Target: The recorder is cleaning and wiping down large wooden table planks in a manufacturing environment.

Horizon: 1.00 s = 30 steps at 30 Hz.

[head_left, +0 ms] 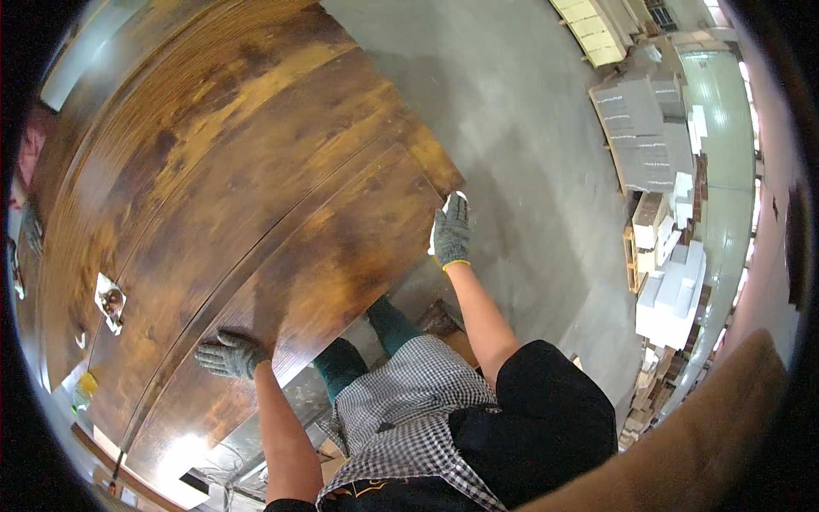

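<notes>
Wood-grain brown boards lie side by side before me, the nearest board (341,230) with its long edge toward my body. My left hand (230,356), in a grey knit glove, lies flat on that board, its fingers stretched to the left. At the board's right end is my right hand (452,230), also gloved, with a yellow cuff. It presses a white cloth or paper (433,235) against the end edge; white shows beside the palm and at the fingertips. The cloth's exact kind is hidden by the hand.
Farther boards (196,162) reach to the upper left, with a small white paper (111,303) and a yellow item (84,390) on or beside them. Another person's gloved hand (32,229) shows at the far left. Stacked grey cartons (644,128) and white packs (672,294) stand right.
</notes>
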Tool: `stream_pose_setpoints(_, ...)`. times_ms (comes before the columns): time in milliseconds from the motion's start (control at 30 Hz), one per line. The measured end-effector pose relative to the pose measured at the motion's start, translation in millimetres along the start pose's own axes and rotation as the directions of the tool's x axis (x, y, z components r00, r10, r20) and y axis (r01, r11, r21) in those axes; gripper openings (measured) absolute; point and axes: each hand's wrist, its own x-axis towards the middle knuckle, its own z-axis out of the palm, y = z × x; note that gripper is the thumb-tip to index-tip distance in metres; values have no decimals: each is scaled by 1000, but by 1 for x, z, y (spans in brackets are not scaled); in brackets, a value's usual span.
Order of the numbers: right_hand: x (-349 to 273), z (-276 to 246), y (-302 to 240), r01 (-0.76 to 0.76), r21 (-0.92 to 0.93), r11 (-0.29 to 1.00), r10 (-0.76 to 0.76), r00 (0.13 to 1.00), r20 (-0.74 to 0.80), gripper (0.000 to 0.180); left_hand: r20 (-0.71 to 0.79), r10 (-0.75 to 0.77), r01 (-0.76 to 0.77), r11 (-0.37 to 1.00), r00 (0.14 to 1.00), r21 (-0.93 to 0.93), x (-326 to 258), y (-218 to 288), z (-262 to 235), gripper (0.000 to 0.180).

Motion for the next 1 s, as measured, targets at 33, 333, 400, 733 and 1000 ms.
stream_pose_setpoints(33,5,3,-16,-3,-92,996,7,999,43,61,-28,7,-7,1000,1000,-10,3,-10,0,77)
stream_pose_setpoints(333,60,24,-222,420,-119,900,-406,905,126,63,46,48,-46,998,998,-34,2,3,-29,75)
stream_pose_setpoints(400,-4,39,-278,589,52,807,-587,788,187,65,71,12,-10,1000,997,-28,3,-2,-26,75)
stream_pose_setpoints(733,-131,42,-409,858,473,201,-978,207,40,57,88,43,-36,996,995,-86,-1,0,-24,73)
stream_pose_setpoints(1000,12,4,-132,224,-70,972,-215,970,115,54,257,-56,81,993,965,-89,3,-9,-50,78)
